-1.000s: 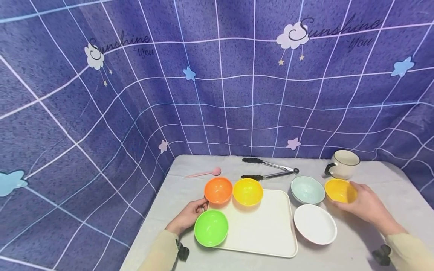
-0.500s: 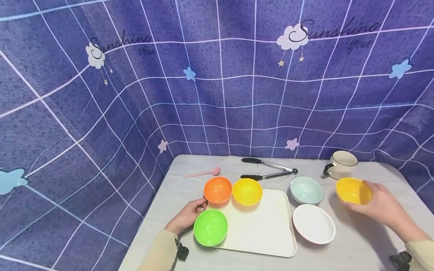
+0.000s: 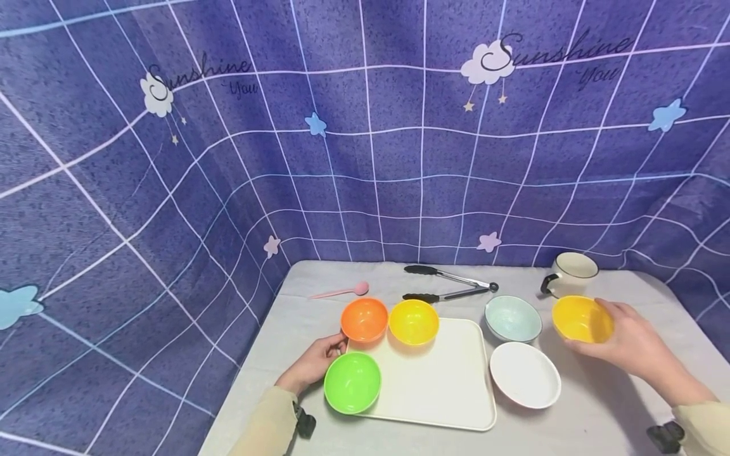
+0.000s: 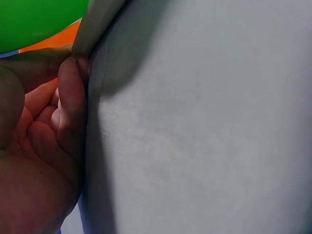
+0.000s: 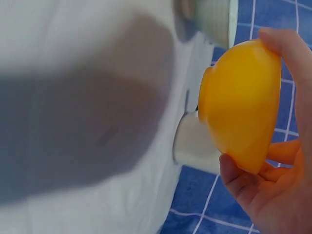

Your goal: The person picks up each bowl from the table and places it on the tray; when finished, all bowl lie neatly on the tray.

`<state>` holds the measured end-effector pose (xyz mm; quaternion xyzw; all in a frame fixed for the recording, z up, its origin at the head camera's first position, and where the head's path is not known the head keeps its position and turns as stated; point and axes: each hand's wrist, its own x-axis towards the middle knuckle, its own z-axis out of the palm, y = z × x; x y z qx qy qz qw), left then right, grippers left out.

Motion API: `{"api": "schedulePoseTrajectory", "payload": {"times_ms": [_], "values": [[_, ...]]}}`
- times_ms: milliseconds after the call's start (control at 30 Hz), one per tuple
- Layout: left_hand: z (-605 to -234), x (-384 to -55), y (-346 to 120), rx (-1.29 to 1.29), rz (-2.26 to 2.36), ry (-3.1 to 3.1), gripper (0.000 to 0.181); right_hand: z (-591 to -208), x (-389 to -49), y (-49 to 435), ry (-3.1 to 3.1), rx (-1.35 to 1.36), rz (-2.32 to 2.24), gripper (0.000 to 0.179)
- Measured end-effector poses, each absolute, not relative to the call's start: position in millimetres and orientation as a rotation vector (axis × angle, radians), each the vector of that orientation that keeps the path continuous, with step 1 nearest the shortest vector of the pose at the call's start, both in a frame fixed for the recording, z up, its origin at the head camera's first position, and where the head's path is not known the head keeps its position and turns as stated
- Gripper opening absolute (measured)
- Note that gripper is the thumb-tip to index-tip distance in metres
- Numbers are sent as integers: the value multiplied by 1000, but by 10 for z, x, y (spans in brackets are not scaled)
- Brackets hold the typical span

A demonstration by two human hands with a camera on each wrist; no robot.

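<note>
My right hand (image 3: 633,342) grips a deep yellow bowl (image 3: 582,320) by its rim. In the right wrist view this bowl (image 5: 241,105) hangs tilted above the cloth, thumb and fingers on opposite sides of its rim. My left hand (image 3: 315,364) pinches the left edge of the cream tray (image 3: 433,386); the thumb and finger on that edge show in the left wrist view. An orange bowl (image 3: 365,320) and a second yellow bowl (image 3: 414,323) stand along the tray's back. A green bowl (image 3: 352,383) sits over its front left corner, close to my left hand.
Right of the tray are a pale blue bowl (image 3: 512,318) and a white bowl (image 3: 525,375). A cream mug (image 3: 577,273) stands behind the held bowl. Black-tipped tongs (image 3: 456,285) and a pink spoon (image 3: 342,291) lie at the back, before a blue curtain (image 3: 399,158).
The held yellow bowl has moved right, away from the pale blue bowl, then slightly back to the left. My left hand has stayed at the tray's edge.
</note>
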<state>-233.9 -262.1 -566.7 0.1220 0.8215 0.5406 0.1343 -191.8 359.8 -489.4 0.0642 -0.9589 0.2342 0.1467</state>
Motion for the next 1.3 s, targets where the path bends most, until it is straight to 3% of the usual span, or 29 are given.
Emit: {"api": "schedulePoseTrajectory", "payload": {"times_ms": [633,1300], "values": [[-5682,-2351,-2625,332,1574,2360,58,-4686,-1872,2598,-2748,401,765,118],[-5646,-2344,-2606,343,1568,2370,58,-4833,-1693,1614,-2722,598,876,111]]}}
